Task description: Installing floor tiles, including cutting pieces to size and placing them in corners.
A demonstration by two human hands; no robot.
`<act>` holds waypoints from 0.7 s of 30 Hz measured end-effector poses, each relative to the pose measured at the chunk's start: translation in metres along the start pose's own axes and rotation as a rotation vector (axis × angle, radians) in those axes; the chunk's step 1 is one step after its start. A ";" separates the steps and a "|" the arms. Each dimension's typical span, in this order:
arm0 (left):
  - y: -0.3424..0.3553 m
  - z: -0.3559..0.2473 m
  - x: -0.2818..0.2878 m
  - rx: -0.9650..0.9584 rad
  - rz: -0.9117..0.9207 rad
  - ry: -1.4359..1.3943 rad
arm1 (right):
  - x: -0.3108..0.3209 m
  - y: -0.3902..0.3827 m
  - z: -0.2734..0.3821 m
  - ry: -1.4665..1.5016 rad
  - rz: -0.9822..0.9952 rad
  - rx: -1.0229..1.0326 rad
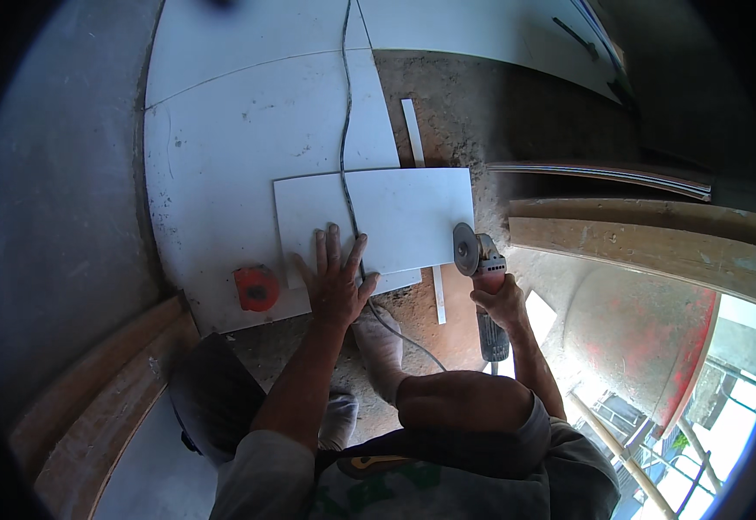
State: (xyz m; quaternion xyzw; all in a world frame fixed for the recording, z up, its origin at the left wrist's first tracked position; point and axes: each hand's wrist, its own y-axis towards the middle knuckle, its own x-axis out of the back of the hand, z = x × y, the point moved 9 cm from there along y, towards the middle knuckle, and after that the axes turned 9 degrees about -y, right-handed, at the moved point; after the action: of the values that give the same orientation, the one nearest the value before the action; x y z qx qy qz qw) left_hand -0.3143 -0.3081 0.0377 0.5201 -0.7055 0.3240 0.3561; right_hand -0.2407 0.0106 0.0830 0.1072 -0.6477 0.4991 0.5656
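My left hand (336,282) lies flat with fingers spread on a white tile (412,208), near its lower edge. A dark power cord (347,130) runs over the tile and passes by the index finger and thumb. In my right hand (502,302) is an angle grinder (493,338), gripped around its body with the disc pointing away from me. The grinder's disc (463,249) stands at the tile's right edge; whether it touches or spins I cannot tell. A red tape measure (257,289) sits left of my left hand.
Larger white tiles (248,121) lie beneath and beyond the tile. Narrow white strips (412,130) rest on the dirty floor. Wooden boards (638,251) are at the right, near a large red-rimmed tub (646,329). More boards (109,399) lean at the lower left. My bare foot (378,342) is close to the tile.
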 end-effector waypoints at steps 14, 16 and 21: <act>0.000 0.002 -0.001 0.024 0.010 0.044 | 0.002 0.002 0.005 0.004 -0.001 0.002; 0.000 0.002 -0.001 0.018 0.002 0.037 | 0.003 0.003 0.008 0.025 0.006 0.008; -0.001 0.000 -0.001 0.000 -0.004 0.001 | 0.002 0.005 0.007 0.056 0.058 -0.031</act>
State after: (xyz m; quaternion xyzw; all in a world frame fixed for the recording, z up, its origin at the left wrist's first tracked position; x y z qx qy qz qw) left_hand -0.3133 -0.3082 0.0368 0.5215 -0.7042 0.3235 0.3571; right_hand -0.2488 0.0087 0.0829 0.0658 -0.6420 0.5080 0.5705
